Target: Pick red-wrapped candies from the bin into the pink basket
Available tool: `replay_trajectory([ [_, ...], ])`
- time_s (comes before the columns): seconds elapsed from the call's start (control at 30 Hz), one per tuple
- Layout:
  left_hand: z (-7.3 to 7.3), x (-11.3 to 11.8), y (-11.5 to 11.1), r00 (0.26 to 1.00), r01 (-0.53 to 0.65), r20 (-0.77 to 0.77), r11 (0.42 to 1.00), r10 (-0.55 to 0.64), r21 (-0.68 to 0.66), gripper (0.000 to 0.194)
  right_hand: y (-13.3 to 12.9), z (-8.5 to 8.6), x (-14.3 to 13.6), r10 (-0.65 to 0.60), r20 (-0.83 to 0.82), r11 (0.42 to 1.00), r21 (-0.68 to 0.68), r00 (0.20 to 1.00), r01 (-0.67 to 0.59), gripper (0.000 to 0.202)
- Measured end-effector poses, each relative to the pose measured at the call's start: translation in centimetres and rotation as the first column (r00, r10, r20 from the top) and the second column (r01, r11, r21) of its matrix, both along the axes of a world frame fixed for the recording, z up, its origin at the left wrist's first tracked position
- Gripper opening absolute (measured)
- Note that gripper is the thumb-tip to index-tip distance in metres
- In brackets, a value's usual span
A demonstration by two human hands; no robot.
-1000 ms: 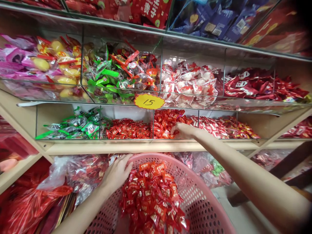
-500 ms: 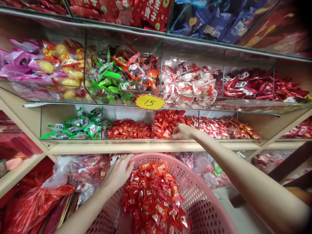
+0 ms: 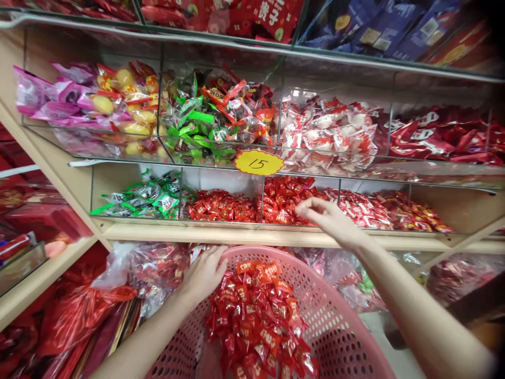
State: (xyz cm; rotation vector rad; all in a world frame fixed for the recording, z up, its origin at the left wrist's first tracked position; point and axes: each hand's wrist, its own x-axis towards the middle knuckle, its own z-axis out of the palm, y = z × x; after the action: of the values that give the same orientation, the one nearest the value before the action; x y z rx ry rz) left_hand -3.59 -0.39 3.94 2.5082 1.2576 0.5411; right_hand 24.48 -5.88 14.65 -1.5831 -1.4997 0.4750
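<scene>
A pink perforated plastic basket [image 3: 331, 295] stands in front of me, with a heap of red-wrapped candies [image 3: 256, 316] inside. My left hand [image 3: 207, 271] grips its far left rim, thumb on the inner side. My right hand [image 3: 327, 217] is raised at the front of the lower shelf, before a bin of similar red-wrapped candies [image 3: 282, 197]. Its fingers are curled in toward the thumb; whatever they hold, if anything, is hidden.
Neighbouring bins hold green-wrapped candies [image 3: 153, 197], smaller red candies [image 3: 223, 205] and white-and-red candies [image 3: 363, 208]. A yellow price tag [image 3: 259, 162] marked 15 hangs on the shelf above. Red plastic bags [image 3: 84, 316] lie at lower left.
My right hand has drawn back from the red candy bin, nearer to me. My left hand keeps its place on the basket rim. The view has shifted slightly left.
</scene>
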Motion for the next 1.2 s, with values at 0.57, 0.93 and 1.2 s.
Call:
replay_trajectory([
  [0.57,1.6,1.5,-2.9,0.897,0.392,0.230,0.920,-0.378,-0.018,0.025,-4.8,-9.2,-8.4,0.341,0.177,0.927,0.101,0.923,-0.361,0.021],
  [0.93,1.7,1.5,-2.7,0.900,0.388,0.205,0.921,-0.385,0.024,0.026,-4.2,-9.0,-7.6,0.281,-0.207,0.958,-0.002,0.937,-0.288,0.024],
  [1.2,1.9,1.3,-2.7,0.912,0.360,0.171,0.927,-0.373,0.103,0.028,-4.0,-9.4,-7.3,0.224,-0.196,0.971,-0.034,0.955,-0.235,0.027],
])
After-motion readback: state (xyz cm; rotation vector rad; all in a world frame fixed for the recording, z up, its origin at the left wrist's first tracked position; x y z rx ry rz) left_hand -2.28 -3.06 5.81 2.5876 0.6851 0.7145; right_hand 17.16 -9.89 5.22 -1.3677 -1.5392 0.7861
